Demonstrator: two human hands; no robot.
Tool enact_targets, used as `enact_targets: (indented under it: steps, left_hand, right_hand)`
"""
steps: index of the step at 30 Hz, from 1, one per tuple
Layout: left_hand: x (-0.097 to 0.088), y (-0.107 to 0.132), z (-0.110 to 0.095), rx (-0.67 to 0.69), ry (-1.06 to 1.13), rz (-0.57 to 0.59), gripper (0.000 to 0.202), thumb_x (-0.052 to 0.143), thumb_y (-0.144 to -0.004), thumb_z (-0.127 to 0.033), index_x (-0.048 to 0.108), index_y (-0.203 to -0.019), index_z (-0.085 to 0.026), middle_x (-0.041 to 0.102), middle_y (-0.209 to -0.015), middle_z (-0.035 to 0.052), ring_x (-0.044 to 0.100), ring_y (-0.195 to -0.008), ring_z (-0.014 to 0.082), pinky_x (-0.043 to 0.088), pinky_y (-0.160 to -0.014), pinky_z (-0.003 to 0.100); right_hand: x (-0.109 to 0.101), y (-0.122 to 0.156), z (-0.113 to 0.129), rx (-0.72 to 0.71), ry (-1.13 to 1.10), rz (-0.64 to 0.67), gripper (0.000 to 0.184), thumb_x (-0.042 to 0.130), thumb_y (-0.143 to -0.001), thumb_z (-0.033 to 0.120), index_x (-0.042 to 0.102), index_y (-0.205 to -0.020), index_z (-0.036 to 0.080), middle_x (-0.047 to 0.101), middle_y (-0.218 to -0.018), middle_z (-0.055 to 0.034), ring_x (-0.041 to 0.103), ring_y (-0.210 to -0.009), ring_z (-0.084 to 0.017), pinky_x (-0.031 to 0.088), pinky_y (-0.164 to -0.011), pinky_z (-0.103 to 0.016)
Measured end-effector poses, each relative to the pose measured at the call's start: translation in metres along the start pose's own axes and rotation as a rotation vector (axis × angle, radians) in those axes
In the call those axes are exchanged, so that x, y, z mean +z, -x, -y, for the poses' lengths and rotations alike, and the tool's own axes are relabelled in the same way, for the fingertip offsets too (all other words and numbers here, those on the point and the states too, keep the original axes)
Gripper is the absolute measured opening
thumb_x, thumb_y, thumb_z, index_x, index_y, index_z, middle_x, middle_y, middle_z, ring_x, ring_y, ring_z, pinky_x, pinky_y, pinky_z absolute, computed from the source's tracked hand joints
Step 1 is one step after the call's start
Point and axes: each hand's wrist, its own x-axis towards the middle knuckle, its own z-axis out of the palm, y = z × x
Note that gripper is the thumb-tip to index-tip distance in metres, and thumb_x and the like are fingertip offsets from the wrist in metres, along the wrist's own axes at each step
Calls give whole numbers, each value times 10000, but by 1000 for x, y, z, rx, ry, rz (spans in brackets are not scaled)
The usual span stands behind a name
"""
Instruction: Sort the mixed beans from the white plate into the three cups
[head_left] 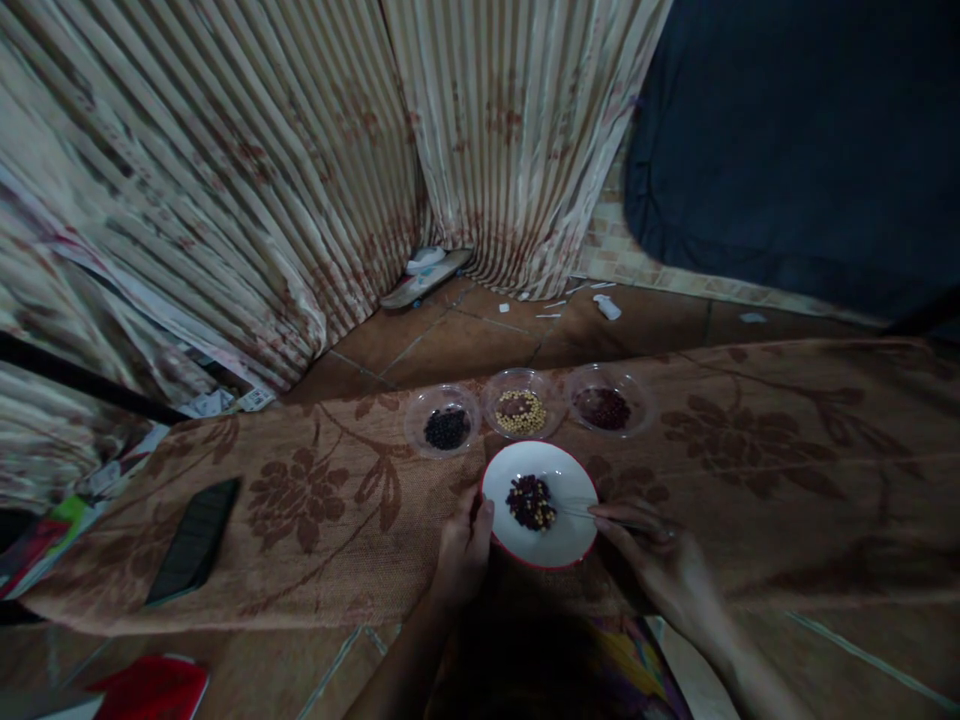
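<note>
A white bowl with a red rim (501, 548) is at the front edge of the cloth-covered surface, holding a small heap of mixed dark and yellow beans (531, 502). My left hand (463, 548) grips its left rim, thumb on top. Over the right rim, my right hand (660, 565) is closed on thin metal tweezers (577, 507), whose tips reach in beside the heap. Behind the bowl stand three clear plastic bowls: one with black beans (446, 428), one with yellow beans (520, 412), one with dark red beans (604, 409).
A dark phone (193, 540) lies on the patterned brown cloth (337, 570) at left. Beyond are striped curtains (300, 150), a skateboard (427, 280) and small white litter on the tiled floor. A dark blue covered object (795, 140) fills the upper right.
</note>
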Motion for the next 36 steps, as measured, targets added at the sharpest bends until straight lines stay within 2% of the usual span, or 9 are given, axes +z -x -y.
enact_targets:
  steps: [5, 14, 21, 26, 31, 36]
  left_hand:
    - [-1, -1, -2, -8, -4, 20, 367, 396, -914, -374, 540, -1178, -165, 680, -846, 29, 607, -720, 160, 459, -673, 243]
    - [0, -1, 3, -38, -22, 25, 384, 389, -917, -391, 529, -1189, -159, 694, -899, 48, 626, -761, 174, 460, -700, 255]
    - [0, -1, 1, -10, -25, 12, 372, 390, -916, -383, 543, -1172, -161, 690, -872, 42, 623, -782, 176, 462, -719, 260]
    - [0, -1, 4, -27, -37, 12, 382, 395, -914, -383, 533, -1188, -156, 690, -869, 51, 626, -803, 189, 464, -719, 268]
    - [-1, -1, 3, -10, -29, 17, 368, 399, -912, -368, 538, -1185, -163, 686, -861, 42, 619, -763, 177, 462, -709, 263]
    - [-1, -1, 3, -7, -32, 20, 370, 387, -919, -383, 535, -1178, -164, 682, -845, 36, 614, -737, 168, 460, -684, 253]
  right_hand:
    - [2, -2, -7, -10, 23, -13, 270, 610, -788, 459, 720, -867, 225, 675, -928, -55, 628, -920, -208, 508, -787, -297]
    - [2, -2, 0, -38, 52, -9, 288, 589, -797, 473, 718, -856, 223, 676, -936, -62, 630, -921, -212, 513, -784, -309]
    - [3, -2, -6, -41, 43, -1, 297, 593, -794, 473, 721, -873, 217, 666, -934, -67, 623, -917, -212, 516, -766, -303]
    - [2, -2, -1, -37, 53, 19, 276, 588, -802, 460, 719, -888, 232, 668, -929, -55, 624, -913, -204, 512, -769, -297]
    - [1, -3, -3, -30, 40, 30, 302, 598, -792, 467, 717, -940, 232, 673, -944, -60, 631, -912, -210, 516, -759, -300]
    - [2, -3, -9, -13, 27, 13, 296, 612, -776, 481, 725, -887, 231, 675, -947, -57, 630, -912, -208, 511, -770, -300]
